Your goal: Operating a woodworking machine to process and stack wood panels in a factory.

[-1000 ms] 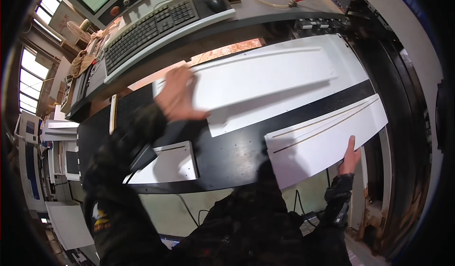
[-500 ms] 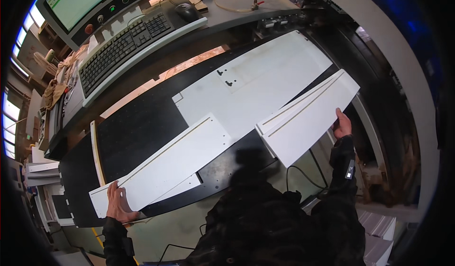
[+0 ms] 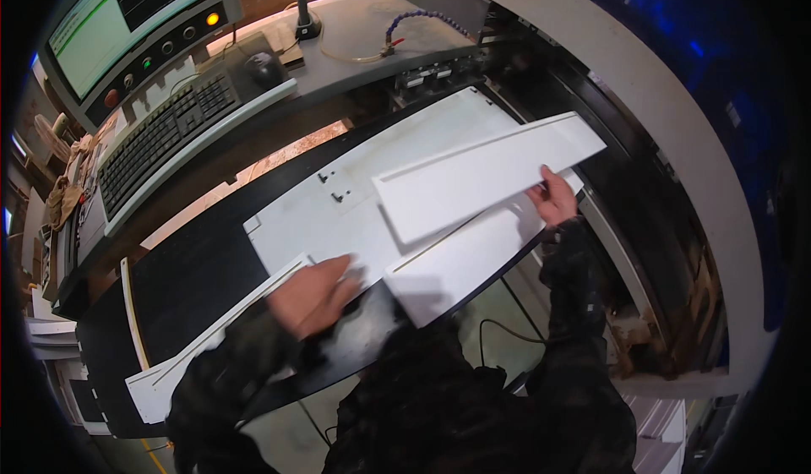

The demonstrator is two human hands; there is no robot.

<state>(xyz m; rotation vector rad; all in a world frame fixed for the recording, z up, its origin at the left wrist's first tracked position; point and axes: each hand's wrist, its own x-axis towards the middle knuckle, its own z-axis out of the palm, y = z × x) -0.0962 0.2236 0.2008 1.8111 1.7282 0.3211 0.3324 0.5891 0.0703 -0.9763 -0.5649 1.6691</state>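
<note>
A white grooved panel [image 3: 481, 174] is raised at a tilt in my right hand [image 3: 554, 197], whose fingers and thumb close on its near edge. Below it, a second white panel [image 3: 477, 263] lies at the table's near edge with a groove along its far side. My left hand [image 3: 311, 295], slightly blurred, reaches rightward with fingers stretched out and nothing seen in them. It hovers over the right end of another grooved white panel [image 3: 156, 394], partly covered by my left arm. Beneath these lies a large pale board [image 3: 291, 229] with small dark cutouts.
The black table [image 3: 198, 275] carries a narrow light strip [image 3: 133, 313] at left. Beyond it stand a keyboard [image 3: 169, 132], a mouse [image 3: 264, 70], a monitor [image 3: 127, 26], a handheld scanner [image 3: 304, 13] and a blue segmented hose [image 3: 422, 16]. A machine frame [image 3: 676, 136] rises at right.
My left hand has left the left panel's far-left end and moved right. My right hand has lifted the upper panel off the one below and shifted it leftward. The view has also shifted.
</note>
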